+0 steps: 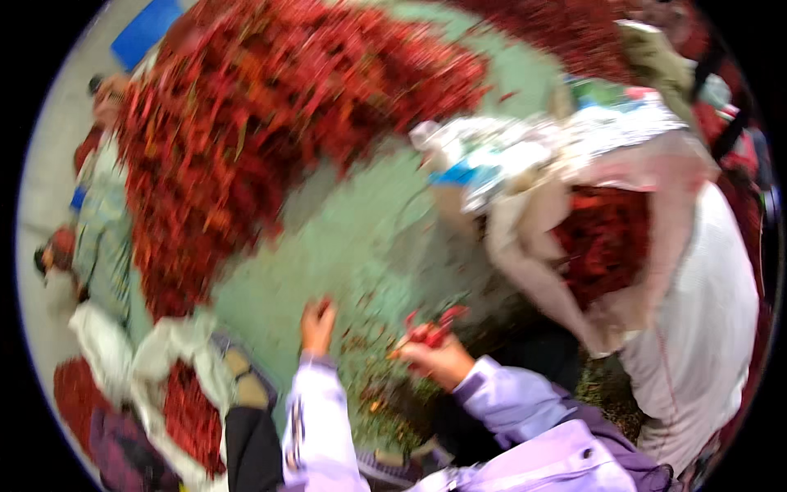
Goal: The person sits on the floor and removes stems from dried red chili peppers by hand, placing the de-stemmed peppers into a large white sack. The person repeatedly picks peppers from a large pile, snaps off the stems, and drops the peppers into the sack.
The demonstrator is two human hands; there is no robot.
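Several red chili peppers (439, 329) are in my right hand (433, 357), its fingers closed around their stem ends above the floor. To the left of it, my left hand (318, 323) is raised over the green floor with its fingers curled; blur hides whether a small red thing at the fingertips is held. A large heap of red chili peppers (246, 123) spreads beyond both hands. Green stems and bits (393, 400) litter the floor below my hands.
An open white sack (144, 381) with chili peppers (192, 418) stands at lower left. At right, a larger white sack (707, 295) holds more peppers (605, 240), with a co-worker's light sleeves (535, 270) around it. Another person in patterned clothing (104, 246) is at far left.
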